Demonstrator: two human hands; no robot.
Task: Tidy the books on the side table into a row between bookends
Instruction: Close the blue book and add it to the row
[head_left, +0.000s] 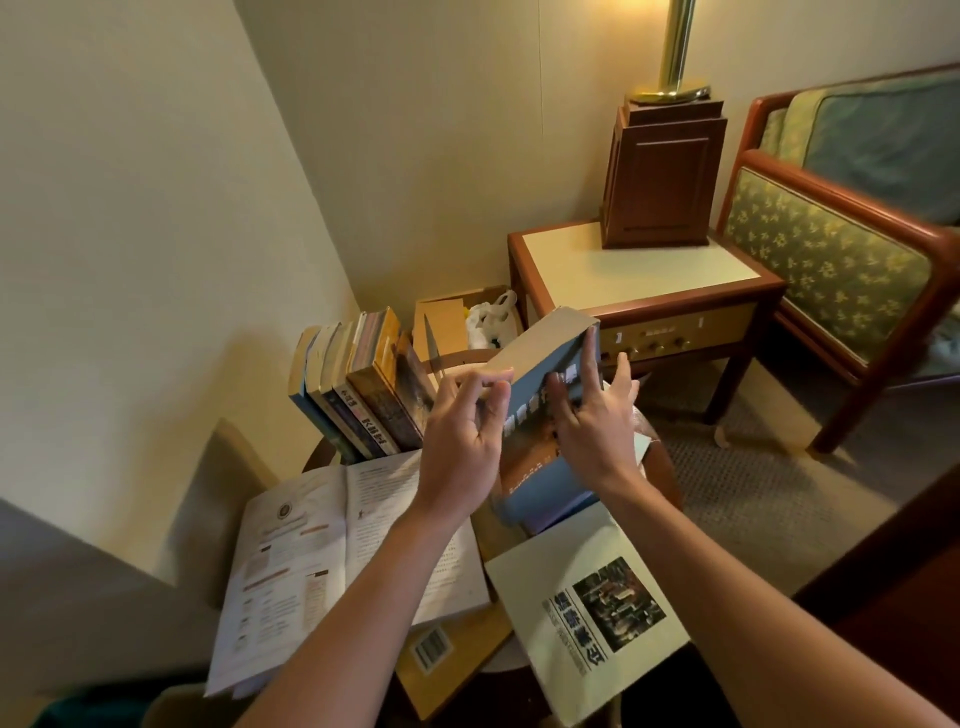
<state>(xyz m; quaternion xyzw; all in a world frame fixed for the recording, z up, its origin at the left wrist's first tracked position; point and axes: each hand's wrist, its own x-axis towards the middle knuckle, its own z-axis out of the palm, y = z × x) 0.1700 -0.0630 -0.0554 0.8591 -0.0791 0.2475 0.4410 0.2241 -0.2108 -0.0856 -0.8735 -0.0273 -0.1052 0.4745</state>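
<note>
A thick grey-blue book (540, 382) is held tilted above the round side table (667, 467). My left hand (462, 441) grips its left edge and my right hand (592, 421) lies on its cover and right side. To the left, a row of several books (358, 384) leans against the wall. A thin metal bookend (432, 340) stands just right of that row. An open booklet (332, 551) lies flat at the table's front left. A pale book with a dark photo (587, 597) lies at the front right, and a tan book with a barcode (447, 649) lies under them.
A square wooden nightstand (639, 280) with a lamp base (662, 171) stands behind the table. A cardboard box (447, 322) holding a white plastic bag sits in the corner. An upholstered armchair (841, 260) is at the right. Walls close in on the left.
</note>
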